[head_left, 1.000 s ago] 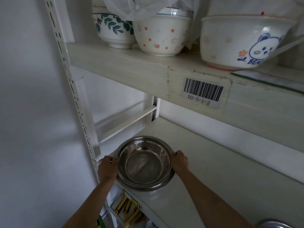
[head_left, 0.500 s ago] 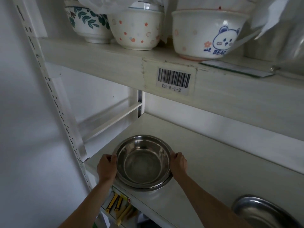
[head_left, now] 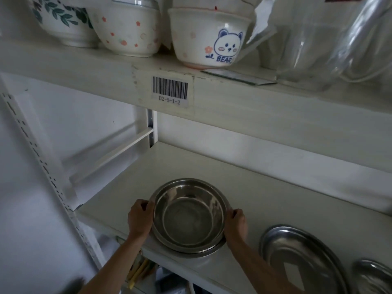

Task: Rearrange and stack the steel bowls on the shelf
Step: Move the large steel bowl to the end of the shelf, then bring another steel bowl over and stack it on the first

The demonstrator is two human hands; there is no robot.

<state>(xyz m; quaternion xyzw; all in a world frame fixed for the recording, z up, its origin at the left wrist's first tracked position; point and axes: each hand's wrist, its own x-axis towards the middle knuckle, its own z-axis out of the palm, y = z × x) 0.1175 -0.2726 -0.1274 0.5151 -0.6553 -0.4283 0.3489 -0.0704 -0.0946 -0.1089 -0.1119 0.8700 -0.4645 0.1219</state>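
The view has swung to the right compared with a second ago. A large oval steel platter (head_left: pixel 301 264), only a sliver at the bottom right edge a second ago, now lies in full sight on the lower shelf (head_left: pixel 265 187), to the right of the steel bowl (head_left: pixel 188 215). A second, smaller steel dish (head_left: pixel 373 276) now shows at the far right corner. On the upper shelf, clear plastic bags (head_left: pixel 331 39) have come into view to the right of the bear bowl (head_left: pixel 210 37), while the leaf-patterned bowl (head_left: pixel 61 20) has slid toward the left edge. The shelf's left upright (head_left: pixel 42 166) now sits farther left and lower.
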